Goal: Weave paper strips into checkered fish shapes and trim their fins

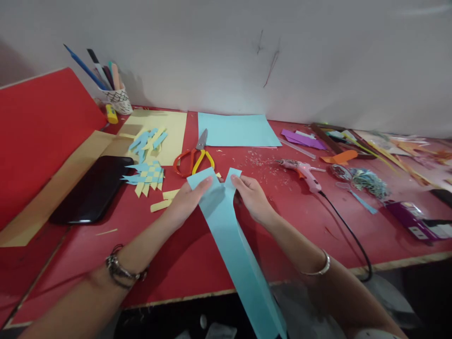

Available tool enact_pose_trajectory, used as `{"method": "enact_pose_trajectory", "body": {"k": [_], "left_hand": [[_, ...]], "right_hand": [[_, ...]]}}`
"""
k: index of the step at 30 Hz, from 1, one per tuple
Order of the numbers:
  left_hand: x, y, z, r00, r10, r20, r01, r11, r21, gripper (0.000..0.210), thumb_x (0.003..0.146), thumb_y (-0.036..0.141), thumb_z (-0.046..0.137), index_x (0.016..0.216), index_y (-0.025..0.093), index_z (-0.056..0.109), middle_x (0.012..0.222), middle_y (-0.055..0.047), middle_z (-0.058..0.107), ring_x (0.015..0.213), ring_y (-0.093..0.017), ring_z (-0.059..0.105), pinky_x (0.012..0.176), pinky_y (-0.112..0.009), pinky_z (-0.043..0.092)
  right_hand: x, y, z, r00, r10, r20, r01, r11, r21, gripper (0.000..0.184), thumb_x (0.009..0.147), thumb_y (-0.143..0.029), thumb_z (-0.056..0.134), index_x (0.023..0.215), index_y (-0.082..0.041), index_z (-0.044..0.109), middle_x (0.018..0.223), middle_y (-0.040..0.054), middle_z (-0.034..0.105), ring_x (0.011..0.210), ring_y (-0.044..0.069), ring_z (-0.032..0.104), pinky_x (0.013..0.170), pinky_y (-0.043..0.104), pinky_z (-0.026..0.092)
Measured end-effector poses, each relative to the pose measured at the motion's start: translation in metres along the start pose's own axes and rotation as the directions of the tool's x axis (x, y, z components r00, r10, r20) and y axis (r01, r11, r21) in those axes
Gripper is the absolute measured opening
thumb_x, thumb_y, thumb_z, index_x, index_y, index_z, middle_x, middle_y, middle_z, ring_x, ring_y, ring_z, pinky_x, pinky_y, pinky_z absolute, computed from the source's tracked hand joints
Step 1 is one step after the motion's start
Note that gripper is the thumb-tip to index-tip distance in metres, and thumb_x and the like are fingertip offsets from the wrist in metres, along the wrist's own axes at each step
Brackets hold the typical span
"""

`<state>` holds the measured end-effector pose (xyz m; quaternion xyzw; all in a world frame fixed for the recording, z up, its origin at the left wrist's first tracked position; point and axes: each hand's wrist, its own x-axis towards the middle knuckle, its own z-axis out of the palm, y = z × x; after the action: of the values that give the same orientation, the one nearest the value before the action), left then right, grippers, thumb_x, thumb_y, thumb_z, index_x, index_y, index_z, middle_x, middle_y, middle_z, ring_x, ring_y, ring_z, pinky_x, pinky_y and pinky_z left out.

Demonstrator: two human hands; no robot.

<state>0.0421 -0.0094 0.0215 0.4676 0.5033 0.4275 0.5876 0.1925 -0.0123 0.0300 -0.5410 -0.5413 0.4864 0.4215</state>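
Note:
A long sheet of light blue paper [231, 240] hangs from my two hands over the table's front edge. Its top end is split into two flaps. My left hand [189, 200] pinches the wider left flap between thumb and fingers. The narrower right flap is gripped the same way by my right hand [251, 195]. Just beyond the paper lie scissors [193, 157] with one red and one yellow handle. Left of my left hand are a woven blue-and-yellow paper piece [147, 176] and yellow paper strips [160, 205].
A black phone [94, 189] lies at left, near a patterned pen cup [120, 100]. Loose cut strips [148, 140] rest on yellow paper [178, 123]. A blue sheet [240, 129] is at the back. A pink glue gun [305, 175] trails its cord right, near a purple power strip [409, 219].

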Motion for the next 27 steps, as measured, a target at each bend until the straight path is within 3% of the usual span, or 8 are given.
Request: {"method": "enact_pose_trajectory", "body": {"k": [3,6,9,12,15,19,22,27], "left_hand": [[-0.0046,-0.0003,0.0044,0.997,0.035,0.065,-0.043,0.992,0.115,0.029,0.065,0.045,0.058,0.078,0.020,0.062,0.077,-0.001,0.067,0.070,-0.016,0.061,0.060,-0.024,0.047],[-0.0077,-0.0009,0.0062,0.991,0.129,0.039,-0.134,0.930,0.342,0.028,0.068,0.043,0.051,0.058,0.017,0.054,0.052,0.002,0.055,0.048,-0.012,0.050,0.043,-0.021,0.037],[-0.0090,-0.0004,0.0058,0.960,0.271,0.072,-0.267,0.804,0.532,0.033,0.070,0.039,0.045,0.045,0.019,0.035,0.040,0.006,0.033,0.037,-0.007,0.032,0.036,-0.020,0.024],[-0.0097,0.0014,0.0056,0.928,0.351,0.127,-0.350,0.703,0.619,0.032,0.071,0.037,0.040,0.047,0.020,0.028,0.041,0.006,0.027,0.038,-0.007,0.028,0.037,-0.020,0.019],[-0.0092,0.0017,0.0059,0.917,0.377,0.129,-0.364,0.662,0.655,0.034,0.072,0.037,0.039,0.046,0.020,0.024,0.041,0.006,0.024,0.038,-0.007,0.026,0.037,-0.021,0.017],[-0.0065,-0.0005,0.0055,0.948,0.314,0.057,-0.284,0.751,0.596,0.040,0.073,0.042,0.039,0.045,0.021,0.020,0.041,0.007,0.020,0.037,-0.006,0.022,0.036,-0.021,0.015],[-0.0053,0.0003,0.0050,0.978,0.207,-0.012,-0.172,0.840,0.514,0.042,0.073,0.047,0.039,0.045,0.021,0.021,0.041,0.007,0.020,0.037,-0.006,0.022,0.035,-0.020,0.016],[-0.0053,0.0056,0.0038,0.985,0.121,-0.125,-0.061,0.911,0.407,0.041,0.072,0.046,0.042,0.044,0.020,0.029,0.040,0.006,0.024,0.038,-0.007,0.028,0.035,-0.020,0.020]], "right_hand": [[0.0010,-0.0001,-0.0015,0.999,-0.013,-0.047,0.014,0.999,0.038,0.036,0.074,-0.044,0.043,0.049,-0.020,0.035,0.038,-0.0070,0.035,0.035,0.005,0.034,0.037,0.020,0.026],[-0.0002,-0.0027,-0.0037,0.998,-0.061,0.027,0.061,0.998,0.009,0.035,0.076,-0.044,0.038,0.052,-0.020,0.035,0.042,-0.0060,0.038,0.037,0.006,0.035,0.040,0.021,0.027],[-0.0037,-0.0059,-0.0042,0.984,-0.142,0.109,0.158,0.976,-0.148,0.032,0.076,-0.043,0.040,0.055,-0.019,0.036,0.048,-0.0061,0.036,0.042,0.006,0.034,0.044,0.021,0.027],[-0.0072,-0.0070,-0.0028,0.976,-0.193,0.097,0.214,0.925,-0.313,0.033,0.073,-0.043,0.047,0.055,-0.019,0.034,0.050,-0.0065,0.031,0.047,0.006,0.031,0.045,0.021,0.024],[-0.0081,-0.0059,-0.0017,0.974,-0.211,0.087,0.227,0.881,-0.415,0.032,0.074,-0.036,0.047,0.053,-0.018,0.031,0.050,-0.0063,0.028,0.047,0.006,0.029,0.046,0.021,0.021],[-0.0046,-0.0039,-0.0033,0.981,-0.188,0.048,0.192,0.904,-0.382,0.028,0.072,-0.024,0.041,0.051,-0.019,0.023,0.050,-0.0063,0.021,0.046,0.005,0.024,0.045,0.022,0.019],[-0.0016,-0.0035,-0.0049,0.992,-0.116,0.045,0.124,0.947,-0.297,0.030,0.074,-0.029,0.041,0.052,-0.020,0.022,0.050,-0.0063,0.019,0.045,0.006,0.022,0.044,0.022,0.017],[-0.0019,-0.0056,-0.0049,0.996,-0.069,0.053,0.079,0.973,-0.216,0.032,0.076,-0.033,0.039,0.050,-0.020,0.024,0.049,-0.0065,0.020,0.044,0.005,0.022,0.044,0.022,0.018]]}}
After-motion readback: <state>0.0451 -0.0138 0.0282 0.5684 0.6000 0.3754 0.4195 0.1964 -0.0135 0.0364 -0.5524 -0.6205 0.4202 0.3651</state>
